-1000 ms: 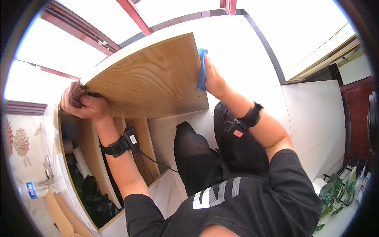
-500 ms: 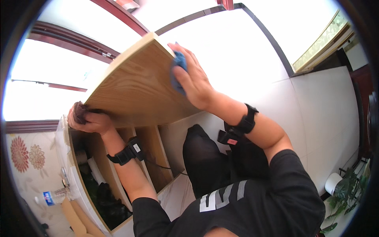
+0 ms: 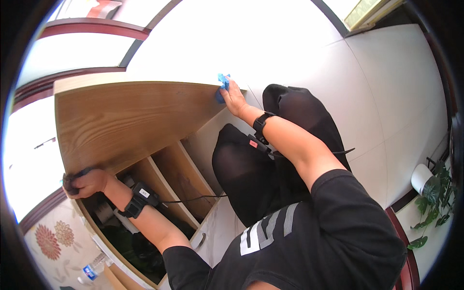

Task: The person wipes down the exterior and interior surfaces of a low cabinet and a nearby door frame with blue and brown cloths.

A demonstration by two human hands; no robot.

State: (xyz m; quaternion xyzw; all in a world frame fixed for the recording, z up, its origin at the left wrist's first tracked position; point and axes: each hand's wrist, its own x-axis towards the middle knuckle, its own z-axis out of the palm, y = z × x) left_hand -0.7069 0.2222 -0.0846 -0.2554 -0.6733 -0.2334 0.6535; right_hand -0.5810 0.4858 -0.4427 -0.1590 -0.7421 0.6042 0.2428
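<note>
At the far left we see a plastic bottle (image 3: 90, 271) lying low by the flowered wall. Just above it the left hand (image 3: 86, 182) is curled around the lower left corner of the wooden cabinet door (image 3: 130, 121), fingers wrapped over the edge and closed on it, with something dark bunched under them that we cannot make out. A black wrist strap (image 3: 137, 199) sits on that forearm, a thin cable running off it.

The door spreads wide and tilted across the middle, its grain facing us; beneath it the open cabinet (image 3: 176, 176) shows upright wooden dividers and dim clutter at the bottom.

Further right, at the door's upper right corner, the right hand (image 3: 234, 96) presses a blue cloth (image 3: 222, 87) against the wood — fingers closed over the cloth, which sticks out above the knuckles. That wrist wears a black band (image 3: 261, 126). At the far right stand a white paper roll (image 3: 421, 178) and a green plant (image 3: 437, 203).
</note>
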